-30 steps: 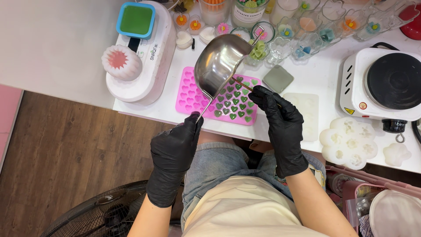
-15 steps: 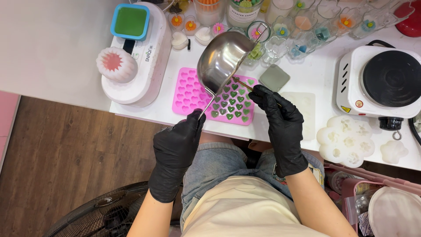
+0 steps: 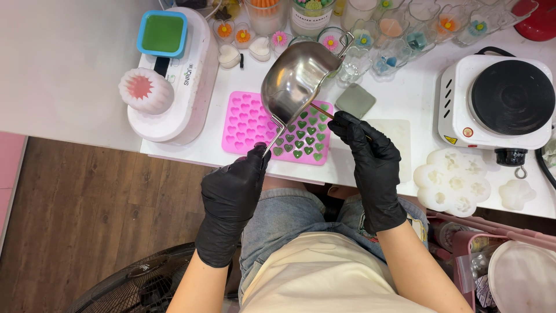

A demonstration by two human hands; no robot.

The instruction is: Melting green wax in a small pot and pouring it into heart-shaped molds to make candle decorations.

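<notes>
Steel pot (image 3: pixel 294 84) over pink mold (image 3: pixel 250 124)

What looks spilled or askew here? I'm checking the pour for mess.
No spill shows. The left hand tilts the steel pot over the pink heart mold, whose right-hand cavities hold green filling; the right hand holds a thin stick there.

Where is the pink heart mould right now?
The pink heart mould lies on the white table, under the tilted steel pot, right of the white appliance.
</notes>
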